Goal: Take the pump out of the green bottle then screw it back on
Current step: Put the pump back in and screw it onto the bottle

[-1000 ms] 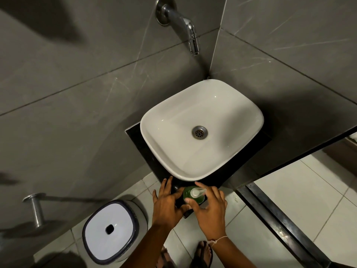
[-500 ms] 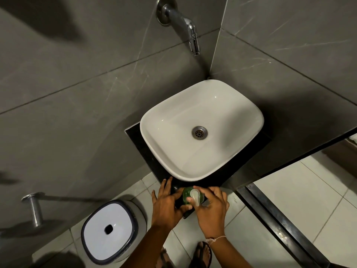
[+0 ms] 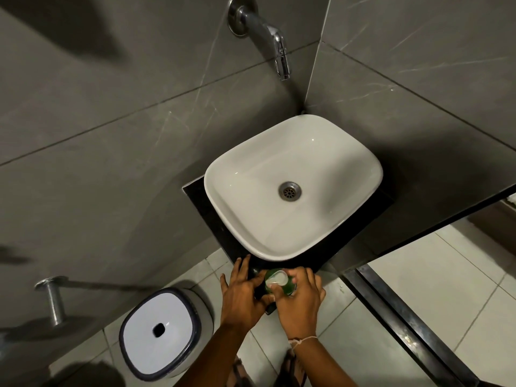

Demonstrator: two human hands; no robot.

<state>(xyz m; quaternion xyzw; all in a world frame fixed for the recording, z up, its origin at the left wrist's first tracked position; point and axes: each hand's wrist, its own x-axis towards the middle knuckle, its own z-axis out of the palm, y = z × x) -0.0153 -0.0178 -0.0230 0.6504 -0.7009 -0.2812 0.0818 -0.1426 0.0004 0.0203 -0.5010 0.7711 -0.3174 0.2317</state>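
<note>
Head cam: left hand (image 3: 242, 298) grip steadies green bottle (image 3: 287, 286); right hand (image 3: 298, 300) grip pinches pump (image 3: 277, 277).

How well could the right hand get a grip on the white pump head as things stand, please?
Probably well: the right hand already curls over the white pump head atop the green bottle, and the left hand sits beside it, not across it.

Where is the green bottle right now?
In the head view, the green bottle sits low and centre on the dark counter's near corner, just in front of the white sink, between both hands.
</note>
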